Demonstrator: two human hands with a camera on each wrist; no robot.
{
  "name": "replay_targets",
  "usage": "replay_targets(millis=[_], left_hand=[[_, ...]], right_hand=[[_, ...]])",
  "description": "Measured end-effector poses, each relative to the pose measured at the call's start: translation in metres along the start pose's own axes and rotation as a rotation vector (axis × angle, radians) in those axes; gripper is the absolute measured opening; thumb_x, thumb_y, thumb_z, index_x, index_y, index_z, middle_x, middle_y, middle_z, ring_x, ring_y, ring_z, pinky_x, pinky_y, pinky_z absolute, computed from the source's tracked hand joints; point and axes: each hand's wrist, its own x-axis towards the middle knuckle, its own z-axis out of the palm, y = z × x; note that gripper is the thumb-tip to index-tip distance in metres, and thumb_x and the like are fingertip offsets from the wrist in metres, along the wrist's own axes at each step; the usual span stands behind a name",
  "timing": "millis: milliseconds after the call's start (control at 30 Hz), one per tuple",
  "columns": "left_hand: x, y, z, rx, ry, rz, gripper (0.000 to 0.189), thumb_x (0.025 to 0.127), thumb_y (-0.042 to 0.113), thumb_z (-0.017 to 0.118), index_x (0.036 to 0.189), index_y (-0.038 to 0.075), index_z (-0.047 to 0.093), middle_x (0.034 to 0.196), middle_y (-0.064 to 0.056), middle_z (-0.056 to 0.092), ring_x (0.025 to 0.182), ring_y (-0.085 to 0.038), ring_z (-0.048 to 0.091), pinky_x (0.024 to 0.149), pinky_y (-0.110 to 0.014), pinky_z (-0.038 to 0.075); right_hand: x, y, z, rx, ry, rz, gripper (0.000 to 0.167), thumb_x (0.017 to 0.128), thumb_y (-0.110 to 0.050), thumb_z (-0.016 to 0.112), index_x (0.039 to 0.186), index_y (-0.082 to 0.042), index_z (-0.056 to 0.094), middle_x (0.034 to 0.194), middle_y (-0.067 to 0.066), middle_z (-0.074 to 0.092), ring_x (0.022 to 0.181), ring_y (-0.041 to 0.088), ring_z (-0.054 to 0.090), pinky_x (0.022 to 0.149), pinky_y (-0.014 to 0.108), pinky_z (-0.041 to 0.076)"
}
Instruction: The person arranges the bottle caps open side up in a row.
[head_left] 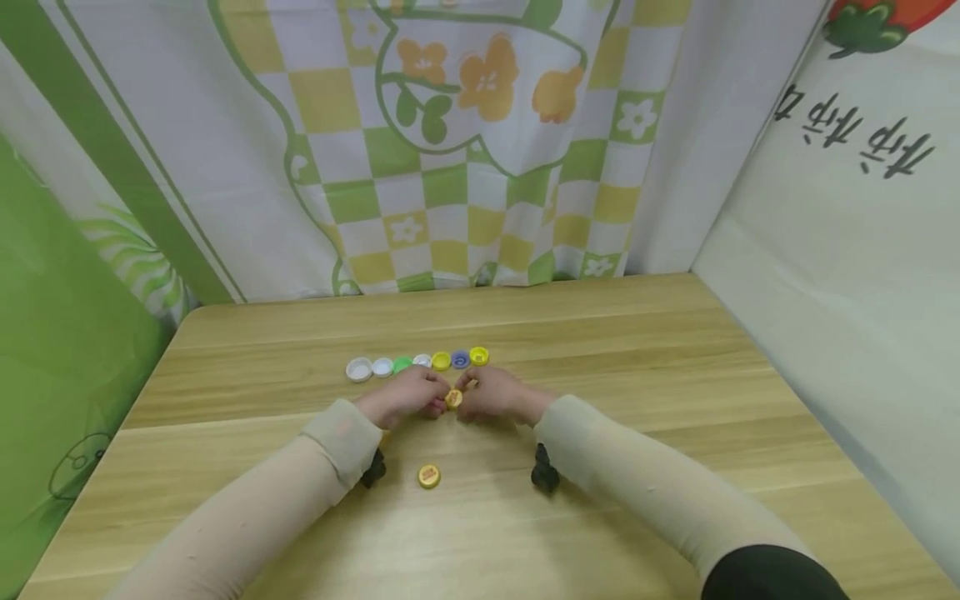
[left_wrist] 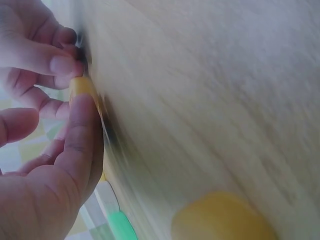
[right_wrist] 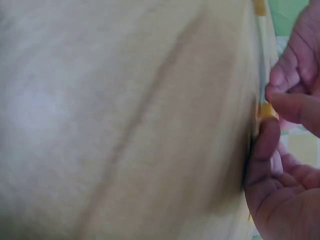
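Note:
A small yellow bottle cap with reddish print on its top is between my two hands, low over the wooden table. My left hand holds its left side at the fingertips. From the other side, my right hand grips it with thumb and fingers. The left wrist view shows the cap's edge between fingertips of both hands. Whether it touches the table is hard to see. A similar yellow cap lies printed side up nearer to me. Another yellow piece is mostly hidden by my left wrist.
Beyond my hands runs a row of caps: white ones, a green one, a yellow one, a purple one and another yellow one. A patterned curtain hangs behind the wooden table.

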Motion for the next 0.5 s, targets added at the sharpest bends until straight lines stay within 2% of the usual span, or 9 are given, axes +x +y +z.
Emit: replay_targets(millis=[67,167,267,367,500], left_hand=[[0.001,0.001,0.0,-0.03,0.003,0.002,0.024,0.103,0.004,0.052,0.114,-0.014,0.064,0.099,-0.012,0.066,0.085,-0.016,0.063,0.077,-0.025,0.059],[0.001,0.003,0.0,-0.042,0.007,0.005,0.027,0.104,0.006,0.053,0.117,-0.014,0.063,0.101,-0.013,0.067,0.087,-0.017,0.064,0.078,-0.025,0.059],[0.001,0.005,-0.002,-0.046,0.01,0.022,0.026,0.105,0.008,0.054,0.115,-0.014,0.064,0.104,-0.013,0.065,0.086,-0.017,0.063,0.079,-0.027,0.059],[0.002,0.007,-0.003,-0.044,0.019,0.046,0.026,0.106,0.008,0.053,0.115,-0.013,0.065,0.104,-0.013,0.064,0.085,-0.017,0.062,0.081,-0.03,0.058],[0.003,0.005,-0.002,-0.018,0.04,0.087,0.031,0.104,0.004,0.052,0.127,-0.014,0.062,0.114,-0.018,0.067,0.094,-0.021,0.065,0.089,-0.035,0.058]], right_hand=[[0.001,0.001,0.002,-0.046,0.045,-0.016,0.031,0.084,-0.004,0.079,0.112,-0.005,0.065,0.079,0.003,0.064,0.067,0.012,0.058,0.058,0.022,0.049],[0.001,0.001,0.002,-0.089,0.093,-0.034,0.03,0.084,-0.005,0.08,0.11,-0.007,0.066,0.075,0.001,0.061,0.063,0.011,0.053,0.054,0.022,0.042],[-0.001,-0.001,-0.001,-0.115,0.103,-0.041,0.031,0.085,-0.007,0.08,0.113,-0.006,0.066,0.078,0.002,0.063,0.067,0.012,0.055,0.057,0.023,0.044],[-0.003,-0.004,-0.007,-0.087,0.09,-0.045,0.032,0.088,-0.009,0.079,0.117,-0.003,0.066,0.082,0.004,0.065,0.069,0.013,0.056,0.06,0.023,0.046],[-0.006,-0.006,-0.014,-0.012,0.068,-0.05,0.03,0.094,-0.012,0.075,0.119,0.002,0.066,0.087,0.006,0.066,0.071,0.013,0.057,0.059,0.022,0.048]])
